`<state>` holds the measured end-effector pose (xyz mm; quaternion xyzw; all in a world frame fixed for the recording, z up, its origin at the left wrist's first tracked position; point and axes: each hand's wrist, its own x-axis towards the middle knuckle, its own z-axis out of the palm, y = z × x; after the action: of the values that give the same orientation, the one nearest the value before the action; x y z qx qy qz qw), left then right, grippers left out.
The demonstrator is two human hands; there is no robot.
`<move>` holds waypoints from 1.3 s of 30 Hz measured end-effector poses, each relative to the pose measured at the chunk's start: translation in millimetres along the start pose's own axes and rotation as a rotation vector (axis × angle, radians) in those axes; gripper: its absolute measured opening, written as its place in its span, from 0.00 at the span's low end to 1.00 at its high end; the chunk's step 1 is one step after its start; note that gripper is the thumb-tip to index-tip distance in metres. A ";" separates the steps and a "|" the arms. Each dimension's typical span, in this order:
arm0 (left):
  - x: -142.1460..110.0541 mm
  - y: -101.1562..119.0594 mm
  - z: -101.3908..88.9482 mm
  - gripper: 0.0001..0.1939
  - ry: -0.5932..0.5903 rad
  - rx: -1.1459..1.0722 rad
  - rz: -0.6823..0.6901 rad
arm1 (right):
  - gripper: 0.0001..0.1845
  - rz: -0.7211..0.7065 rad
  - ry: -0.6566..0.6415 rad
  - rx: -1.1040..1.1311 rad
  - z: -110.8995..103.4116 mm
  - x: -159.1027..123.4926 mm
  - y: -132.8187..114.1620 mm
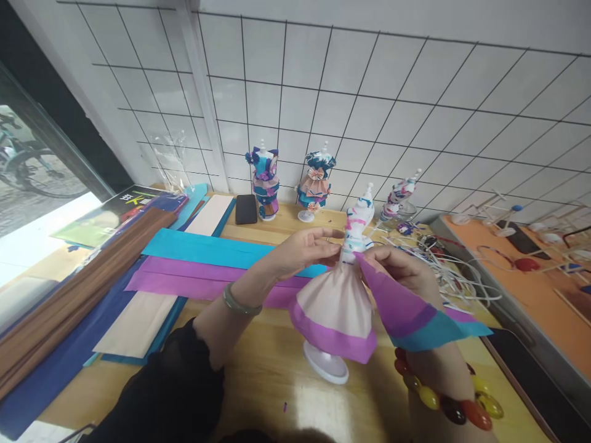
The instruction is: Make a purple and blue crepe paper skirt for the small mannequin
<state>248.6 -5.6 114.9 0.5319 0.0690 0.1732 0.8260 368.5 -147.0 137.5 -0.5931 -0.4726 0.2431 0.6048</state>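
Note:
A small white dress form (359, 226) with pink and blue patches stands tilted on a round white base (325, 363). Around its waist hangs a gathered crepe paper skirt (339, 301), pale cream with a purple hem. My left hand (307, 251), with a bangle on the wrist, closes its thumb and fingers on the form's waist from the left. At the waist's right side, my right hand (406, 267) pinches a purple and teal crepe paper piece (406, 307), which fans out toward the lower right. Some right fingertips are hidden behind the paper.
Crepe paper strips in blue (203, 246), purple (207, 280) and brown (87, 295) lie on the left. Behind stand decorated dress forms (266, 184) and a black phone (246, 210). White cables (455, 267) tangle at right, near a dark device (535, 381) and an orange surface (521, 271).

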 end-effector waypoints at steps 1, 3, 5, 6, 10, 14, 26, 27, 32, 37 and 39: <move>-0.3 0.2 0.5 0.22 -0.006 -0.025 -0.012 | 0.08 0.004 -0.010 -0.004 -0.1 0.7 1.2; -1.0 0.9 1.4 0.19 -0.035 -0.066 -0.036 | 0.09 0.012 -0.036 -0.005 -0.3 2.3 3.0; -1.9 1.8 2.2 0.18 -0.053 -0.070 -0.052 | 0.10 0.014 -0.061 0.004 -0.4 4.1 3.9; -2.3 2.1 2.5 0.18 -0.051 -0.049 -0.052 | 0.10 0.015 -0.069 0.011 -0.3 5.0 4.3; -2.6 1.6 3.7 0.25 -0.001 0.109 0.000 | 0.12 0.052 -0.090 0.053 0.8 7.8 6.6; -1.4 -0.4 2.8 0.23 0.018 0.202 0.046 | 0.12 0.134 -0.135 0.124 1.1 10.0 11.6; -1.4 4.2 2.0 0.18 0.111 0.143 0.015 | 0.14 0.123 -0.075 0.061 -3.4 13.1 12.4; -1.4 4.9 2.0 0.18 0.132 0.162 0.028 | 0.14 0.091 -0.056 0.003 -3.0 12.9 12.0; 0.1 4.1 0.7 0.20 0.209 0.304 0.110 | 0.10 -0.158 -0.077 -0.364 -3.4 12.4 12.9; -1.3 6.0 4.6 0.24 0.215 0.310 0.138 | 0.07 -0.342 0.051 -0.651 2.6 8.4 14.2; -3.7 9.3 7.6 0.25 0.210 0.306 0.129 | 0.06 -0.383 0.080 -0.684 5.1 7.0 15.3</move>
<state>245.5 -9.9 126.3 0.6336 0.1461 0.2679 0.7110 371.3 -135.7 124.3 -0.6705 -0.6045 -0.0691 0.4246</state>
